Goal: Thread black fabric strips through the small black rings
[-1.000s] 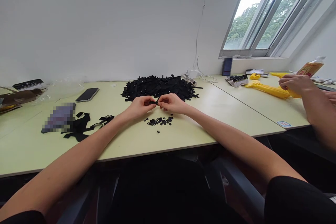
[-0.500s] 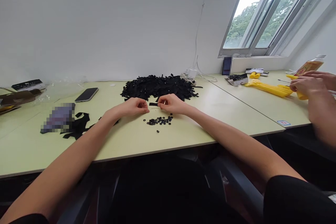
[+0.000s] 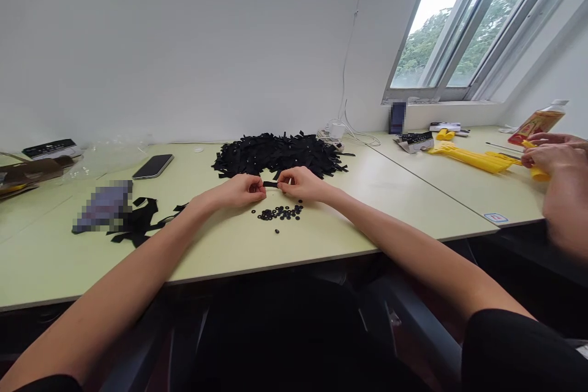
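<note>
A short black fabric strip bridges the small gap between my two hands. My right hand pinches its right end between thumb and fingers. The fingertips of my left hand are pressed together at the strip's left end; whatever they hold is hidden. Just below my hands lies a scatter of small black rings, with one lone ring closer to the table edge. Right behind my hands rises a large heap of black strips.
More black pieces lie left, beside a pixelated item and a phone. A plastic bag sits further back. At right, another person's hands handle something yellow near a yellow bundle and a bottle.
My left hand has moved slightly right, up to the strip's free end, so less of the strip shows. My right hand stays nearly in place. The other person's hands have shifted slightly.
</note>
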`<state>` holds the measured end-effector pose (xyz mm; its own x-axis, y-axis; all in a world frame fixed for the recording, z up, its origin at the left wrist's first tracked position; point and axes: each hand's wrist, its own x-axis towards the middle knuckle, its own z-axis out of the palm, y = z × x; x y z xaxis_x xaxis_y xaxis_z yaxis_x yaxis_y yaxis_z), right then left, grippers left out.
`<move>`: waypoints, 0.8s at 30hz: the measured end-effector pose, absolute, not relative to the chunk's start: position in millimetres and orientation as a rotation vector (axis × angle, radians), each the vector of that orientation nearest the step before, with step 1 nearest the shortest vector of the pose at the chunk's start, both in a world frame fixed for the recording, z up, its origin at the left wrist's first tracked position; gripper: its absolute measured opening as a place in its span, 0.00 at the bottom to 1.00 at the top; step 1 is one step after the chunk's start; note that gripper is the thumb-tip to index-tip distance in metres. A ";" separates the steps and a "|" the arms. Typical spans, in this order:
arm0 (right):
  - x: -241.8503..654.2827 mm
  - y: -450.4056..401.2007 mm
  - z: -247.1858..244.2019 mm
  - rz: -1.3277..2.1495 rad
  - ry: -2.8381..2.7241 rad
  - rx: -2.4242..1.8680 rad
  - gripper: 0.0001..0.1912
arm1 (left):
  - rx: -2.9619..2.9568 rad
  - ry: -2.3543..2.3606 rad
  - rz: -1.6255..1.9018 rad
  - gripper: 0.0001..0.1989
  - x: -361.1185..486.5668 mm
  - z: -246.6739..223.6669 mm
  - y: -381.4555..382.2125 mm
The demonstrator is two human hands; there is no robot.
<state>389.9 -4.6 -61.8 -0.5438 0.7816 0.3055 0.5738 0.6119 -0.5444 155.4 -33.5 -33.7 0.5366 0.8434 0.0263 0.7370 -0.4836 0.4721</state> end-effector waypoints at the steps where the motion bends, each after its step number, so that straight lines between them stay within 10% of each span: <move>1: 389.6 -4.6 -61.7 0.519 -2.309 -1.074 0.07 | 2.354 1.265 0.364 0.11 156.4 -34.6 -34.8; 24: 387.7 -5.2 -64.1 0.710 -2.266 -0.998 0.10 | 2.343 1.005 0.999 0.10 166.1 -60.4 -23.0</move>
